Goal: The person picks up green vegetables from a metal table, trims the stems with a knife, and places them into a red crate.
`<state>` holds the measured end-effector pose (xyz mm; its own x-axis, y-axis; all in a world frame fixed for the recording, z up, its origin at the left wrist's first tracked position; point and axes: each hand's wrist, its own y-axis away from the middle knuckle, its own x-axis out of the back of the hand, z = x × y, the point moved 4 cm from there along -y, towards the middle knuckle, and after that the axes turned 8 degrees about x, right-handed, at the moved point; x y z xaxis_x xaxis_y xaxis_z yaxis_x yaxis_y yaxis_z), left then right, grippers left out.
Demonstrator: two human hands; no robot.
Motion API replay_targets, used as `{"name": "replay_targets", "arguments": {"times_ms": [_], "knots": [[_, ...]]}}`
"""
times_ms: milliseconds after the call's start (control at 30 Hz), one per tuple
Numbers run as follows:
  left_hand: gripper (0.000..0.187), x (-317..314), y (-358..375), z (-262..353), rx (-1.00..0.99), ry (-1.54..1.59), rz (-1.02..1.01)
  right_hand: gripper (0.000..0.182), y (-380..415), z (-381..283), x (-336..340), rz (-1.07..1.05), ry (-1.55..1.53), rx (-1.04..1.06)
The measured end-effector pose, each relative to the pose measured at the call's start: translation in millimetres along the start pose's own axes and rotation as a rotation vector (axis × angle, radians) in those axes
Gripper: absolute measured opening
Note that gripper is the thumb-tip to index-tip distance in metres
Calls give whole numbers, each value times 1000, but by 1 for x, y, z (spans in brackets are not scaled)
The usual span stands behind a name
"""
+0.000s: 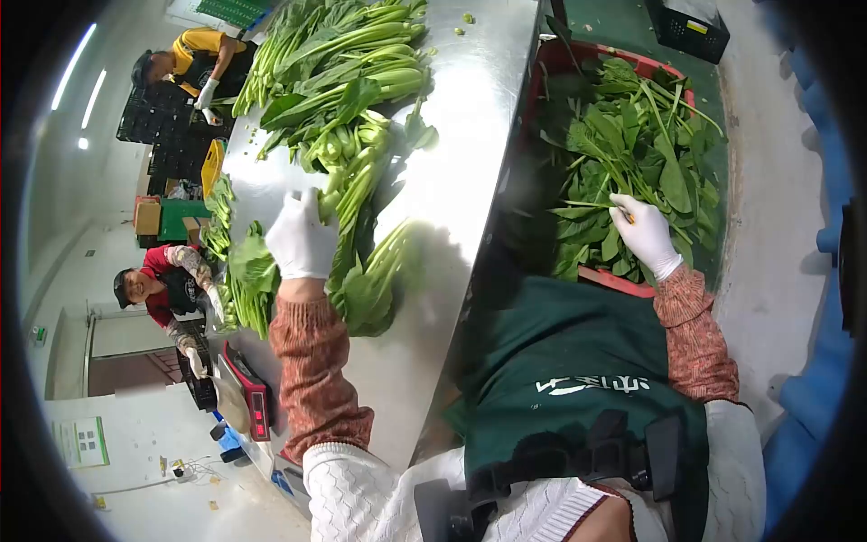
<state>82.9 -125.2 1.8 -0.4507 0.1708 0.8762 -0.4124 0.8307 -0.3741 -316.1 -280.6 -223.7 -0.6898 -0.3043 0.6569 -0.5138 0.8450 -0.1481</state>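
Observation:
My left hand (303,237), in a white glove, is closed on the stem end of a leafy green vegetable (341,194) over the metal table (465,135). Long-stemmed greens (348,63) are piled farther up the table, and a separate bunch (375,280) lies just right of the hand. My right hand (645,237), also gloved, is over the red crate (623,282) heaped with loose leaves (623,149). Its fingers are pinched around a small orange-and-dark tool (629,217), mostly hidden by the glove.
Two people (217,68) (167,287) stand across the table. A red scale (248,393) sits at the table's lower left, near more greens (248,280). A black crate (688,32) is on the floor at the upper right, and blue material (813,406) lines the right side.

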Motion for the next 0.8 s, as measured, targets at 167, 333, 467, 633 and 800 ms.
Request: {"name": "replay_targets", "arguments": {"times_ms": [167,333,467,633,800], "knots": [[35,98,-6,78,-238,444,61,27,-41,-104,24,158,-246,301],[32,95,-5,146,-283,1102,-454,38,-51,-170,76,263,-171,598],[29,84,0,178,-247,1302,-627,37,-50,-158,93,228,-94,576],[28,70,5,204,-168,1414,-831,41,-44,-139,101,239,-45,542],[28,50,5,222,-57,1574,-1006,46,-42,-131,105,226,-54,509]]}}
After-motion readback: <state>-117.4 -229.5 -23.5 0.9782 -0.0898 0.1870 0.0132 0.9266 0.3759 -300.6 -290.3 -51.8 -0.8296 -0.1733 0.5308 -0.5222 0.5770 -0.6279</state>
